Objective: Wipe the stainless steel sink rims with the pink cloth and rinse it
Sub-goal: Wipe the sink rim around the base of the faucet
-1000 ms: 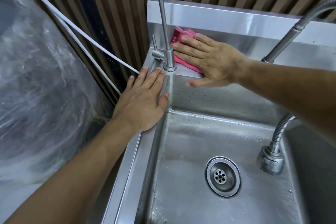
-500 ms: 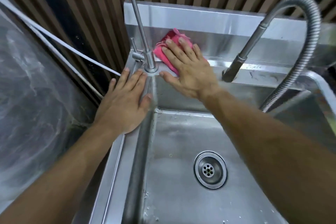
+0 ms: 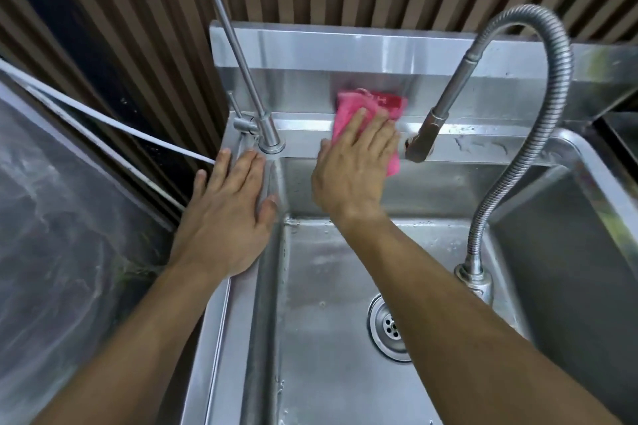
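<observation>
The pink cloth [image 3: 359,107] is pressed flat on the back rim [image 3: 303,126] by the open right hand [image 3: 352,169], mostly hidden beneath it; at nine o'clock, the left hand [image 3: 228,214] is spread flat on the side rim, gripping nothing.

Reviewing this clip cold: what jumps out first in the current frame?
The pink cloth stands out first, pressed flat under the right hand on the sink's back rim, between the thin tap and the flexible hose faucet. The left hand lies flat on the left rim.
</observation>
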